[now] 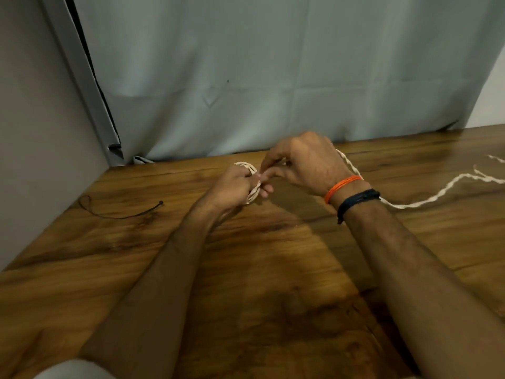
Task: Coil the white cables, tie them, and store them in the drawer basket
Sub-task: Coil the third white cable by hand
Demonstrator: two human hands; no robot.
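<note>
Both hands meet over the middle of the wooden bench (246,269), toward its far edge. Left hand (235,184) has its grip curled tight around a small coil (247,166) of white cable; loops stick out above the knuckles and below the fist near the thumb side. Right hand (303,162) is touching the left one, fingers bent, index and thumb pinching toward the coil. What exactly sits between those fingertips is blurred, looks like a cable strand, can't tell for sure.

The loose cable (426,199) runs from behind the right hand, passes under the right wrist, then trails across the bench to the right edge of frame. It looks twisted or kinked along its length. A second white piece (496,159) lies farther back at the right edge; can't tell if it's the same cable.

Right wrist has an orange band (341,186) and a dark band (358,199) just below it.

A thin black tie (117,213) lies flat on the bench left of the hands, well apart from them, with one looped end and one small knob end.

Grey curtain (273,77) hangs behind the bench, hem touching the far edge. Grey wall (32,132) on the left.
</note>
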